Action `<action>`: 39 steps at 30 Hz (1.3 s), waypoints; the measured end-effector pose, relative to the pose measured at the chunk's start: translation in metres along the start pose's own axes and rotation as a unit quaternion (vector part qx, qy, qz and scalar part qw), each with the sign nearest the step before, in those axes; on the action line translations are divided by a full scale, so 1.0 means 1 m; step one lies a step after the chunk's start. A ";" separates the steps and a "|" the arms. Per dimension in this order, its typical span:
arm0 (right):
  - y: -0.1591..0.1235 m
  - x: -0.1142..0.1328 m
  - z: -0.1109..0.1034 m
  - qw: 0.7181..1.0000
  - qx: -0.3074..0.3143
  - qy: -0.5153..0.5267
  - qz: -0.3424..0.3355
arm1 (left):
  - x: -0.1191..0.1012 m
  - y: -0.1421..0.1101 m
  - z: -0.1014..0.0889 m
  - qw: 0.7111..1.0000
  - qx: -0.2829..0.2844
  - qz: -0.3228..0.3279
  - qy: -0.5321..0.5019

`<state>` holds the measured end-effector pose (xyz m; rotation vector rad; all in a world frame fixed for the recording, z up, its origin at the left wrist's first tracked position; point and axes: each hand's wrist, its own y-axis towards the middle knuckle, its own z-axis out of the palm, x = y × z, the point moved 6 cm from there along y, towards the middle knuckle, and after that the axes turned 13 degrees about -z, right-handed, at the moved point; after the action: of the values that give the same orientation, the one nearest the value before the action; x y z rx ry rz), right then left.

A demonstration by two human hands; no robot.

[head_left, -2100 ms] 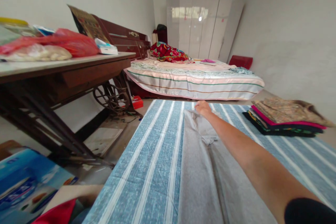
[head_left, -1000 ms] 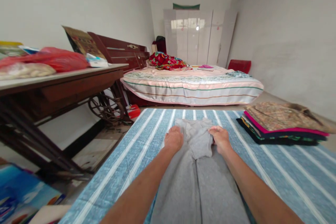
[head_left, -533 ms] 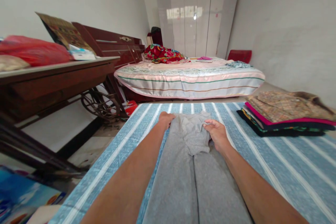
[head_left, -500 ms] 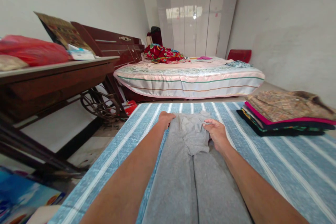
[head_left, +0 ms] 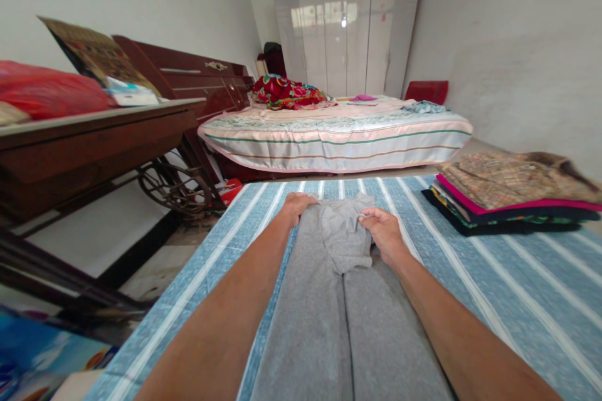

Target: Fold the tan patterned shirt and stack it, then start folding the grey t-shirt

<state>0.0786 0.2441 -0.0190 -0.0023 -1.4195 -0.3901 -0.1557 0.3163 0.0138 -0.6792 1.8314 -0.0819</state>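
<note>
Grey trousers (head_left: pixel 310 301) lie lengthwise on a blue-and-white striped cloth (head_left: pixel 475 288), the waist away from me and the legs running toward me. At the waist's left corner my left hand (head_left: pixel 298 205) grips the fabric, fingers closed over the edge. My right hand (head_left: pixel 383 235) pinches the right side of the waist between thumb and fingertips. Between the hands the grey cloth is rumpled, with a loose flap lying over the top of the legs. The lower ends of the legs run out of view at the bottom.
A stack of folded clothes (head_left: pixel 517 191) stands at the right on the striped cloth. Beyond is a bed (head_left: pixel 338 144) bearing a red floral bundle (head_left: pixel 286 93). To the left stands a sewing-machine table (head_left: pixel 94 135) with a red plastic bag (head_left: pixel 51 91). A blue box (head_left: pixel 42 351) sits lower left.
The view has shifted slightly, so everything sits a little higher and further left. Both hands keep their hold at the waist; the rumpled flap between them has altered slightly.
</note>
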 end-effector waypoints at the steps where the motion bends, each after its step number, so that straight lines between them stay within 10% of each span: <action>1: 0.000 0.001 0.000 1.000 0.000 0.000 -0.001 | -0.001 0.002 0.001 1.000 -0.009 0.002 0.000; 24: -0.005 0.011 0.010 0.999 0.031 0.016 -0.038 | -0.008 0.023 -0.015 0.947 -0.175 0.161 0.217; 39: -0.009 0.012 0.018 0.997 0.068 -0.023 -0.040 | -0.021 0.028 -0.014 0.954 -0.017 0.124 0.271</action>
<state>0.0597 0.2369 -0.0063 0.1565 -1.4914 -0.3608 -0.1752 0.3464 0.0262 -0.4689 2.4397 -0.0760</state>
